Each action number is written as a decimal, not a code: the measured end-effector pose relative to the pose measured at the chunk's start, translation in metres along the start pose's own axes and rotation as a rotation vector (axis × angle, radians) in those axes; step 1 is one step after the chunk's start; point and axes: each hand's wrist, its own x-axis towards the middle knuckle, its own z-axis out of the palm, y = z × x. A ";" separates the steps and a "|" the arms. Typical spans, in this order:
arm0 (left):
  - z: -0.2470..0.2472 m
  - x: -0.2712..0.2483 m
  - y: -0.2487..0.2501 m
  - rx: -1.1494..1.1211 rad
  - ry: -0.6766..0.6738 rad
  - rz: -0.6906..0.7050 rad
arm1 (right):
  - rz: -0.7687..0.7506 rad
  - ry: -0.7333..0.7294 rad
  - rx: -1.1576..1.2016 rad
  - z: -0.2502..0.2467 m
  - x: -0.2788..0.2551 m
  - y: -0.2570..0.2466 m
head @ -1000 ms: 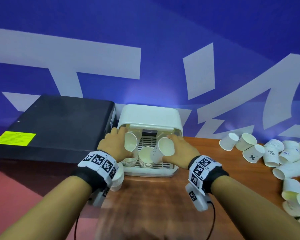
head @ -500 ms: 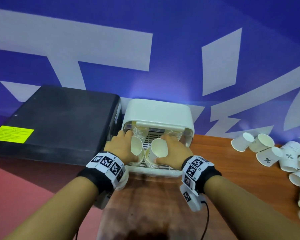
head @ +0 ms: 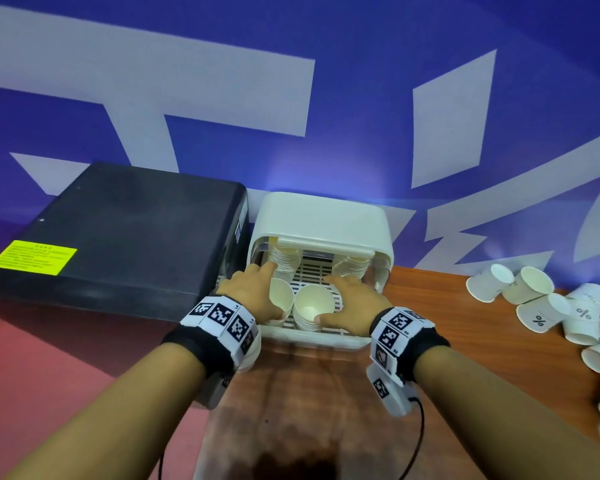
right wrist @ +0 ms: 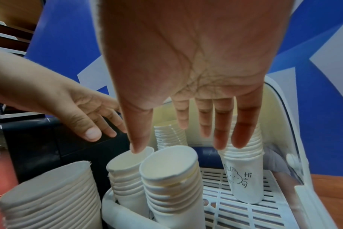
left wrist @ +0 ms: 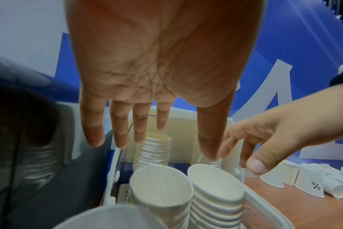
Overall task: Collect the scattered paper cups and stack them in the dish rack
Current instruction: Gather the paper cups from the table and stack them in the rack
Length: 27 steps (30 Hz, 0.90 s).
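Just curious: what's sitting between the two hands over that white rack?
In the head view, two front cup stacks stand between the left hand and right hand, inside the dish rack.

I count four cup stacks in the dish rack (head: 321, 221) and a fifth just outside it.

Two stacks (right wrist: 172, 182) stand at the rack's front edge, two (head: 284, 261) at its back, one (right wrist: 49, 199) beyond its front left corner; the loose cups (head: 537, 306) along the table's (head: 430, 306) right edge overlap too much to count.
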 end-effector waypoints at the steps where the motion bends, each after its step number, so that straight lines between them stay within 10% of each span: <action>1: -0.002 -0.003 0.001 -0.002 0.017 0.007 | 0.002 0.007 0.005 -0.002 -0.003 0.001; 13: -0.010 -0.039 0.021 -0.197 0.286 0.196 | 0.081 0.103 0.010 -0.011 -0.056 0.017; 27: 0.011 -0.043 0.134 -0.225 0.296 0.298 | 0.104 0.180 0.096 -0.034 -0.107 0.103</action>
